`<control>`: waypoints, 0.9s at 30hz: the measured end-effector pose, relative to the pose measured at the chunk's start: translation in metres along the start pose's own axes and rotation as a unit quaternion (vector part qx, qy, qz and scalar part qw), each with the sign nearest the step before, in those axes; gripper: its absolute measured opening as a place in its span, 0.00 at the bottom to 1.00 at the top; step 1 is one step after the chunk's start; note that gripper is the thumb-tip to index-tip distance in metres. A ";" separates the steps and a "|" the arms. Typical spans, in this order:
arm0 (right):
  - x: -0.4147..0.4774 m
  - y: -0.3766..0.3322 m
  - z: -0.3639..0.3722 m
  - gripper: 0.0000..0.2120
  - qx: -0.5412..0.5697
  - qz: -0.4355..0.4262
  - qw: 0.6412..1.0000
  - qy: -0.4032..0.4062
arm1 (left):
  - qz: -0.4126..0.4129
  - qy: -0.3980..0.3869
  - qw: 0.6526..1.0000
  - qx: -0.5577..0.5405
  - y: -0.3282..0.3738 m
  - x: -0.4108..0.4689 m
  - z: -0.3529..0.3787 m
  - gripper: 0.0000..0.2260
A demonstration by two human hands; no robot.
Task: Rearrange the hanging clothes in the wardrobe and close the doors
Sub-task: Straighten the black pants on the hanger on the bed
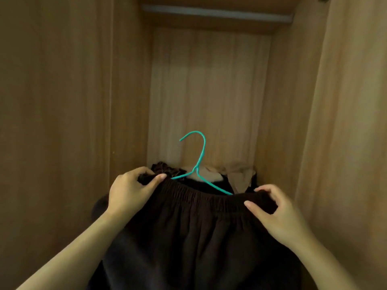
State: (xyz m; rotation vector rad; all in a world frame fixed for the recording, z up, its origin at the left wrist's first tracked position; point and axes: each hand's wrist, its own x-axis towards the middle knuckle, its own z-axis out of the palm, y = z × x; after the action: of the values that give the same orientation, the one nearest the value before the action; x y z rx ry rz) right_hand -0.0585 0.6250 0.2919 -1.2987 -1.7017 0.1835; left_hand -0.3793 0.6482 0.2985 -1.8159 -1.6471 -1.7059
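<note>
Both hands pinch the elastic waistband of a dark garment (205,227), the left hand (129,191) at one end, the right hand (280,214) at the other, stretching it across a teal hanger (200,164) low in the wardrobe (209,80). The hook stands free (the rail (215,12) is well above). Likely risk: the waistband slips off the thin wire arms, or the unsupported hanger tips sideways.

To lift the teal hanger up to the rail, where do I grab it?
Grip the hanger at its neck, just below the hook, coming from above. That stem stands bare and upright above the skirt; the arms are buried in the waistband, which both the left hand and right hand hold.
</note>
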 end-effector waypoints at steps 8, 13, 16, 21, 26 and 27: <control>0.177 -0.029 0.025 0.10 -0.014 -0.084 0.986 0.144 | 0.077 0.016 0.996 -0.039 -0.021 0.208 0.068 0.14; 0.262 -0.035 0.036 0.16 -0.049 -0.116 0.976 0.177 | 0.088 0.037 0.991 -0.098 -0.036 0.300 0.103 0.13; 0.308 -0.042 0.042 0.12 -0.059 -0.134 0.968 0.205 | 0.097 0.045 0.986 -0.127 -0.044 0.340 0.121 0.13; 0.392 -0.053 0.053 0.09 -0.097 -0.162 0.949 0.253 | 0.116 0.067 0.983 -0.122 -0.054 0.412 0.149 0.14; 0.478 -0.072 0.046 0.12 -0.119 -0.208 0.929 0.283 | 0.114 0.097 0.983 -0.106 -0.058 0.488 0.172 0.23; 0.495 -0.079 0.044 0.12 -0.122 -0.212 0.925 0.290 | 0.109 0.103 0.982 -0.112 -0.061 0.501 0.176 0.26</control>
State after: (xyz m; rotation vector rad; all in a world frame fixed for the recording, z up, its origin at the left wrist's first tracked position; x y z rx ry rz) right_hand -0.1343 1.0113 0.6057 -0.9847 -1.4590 -0.6302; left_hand -0.4457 1.0879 0.5946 -1.7611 -1.1720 -1.9642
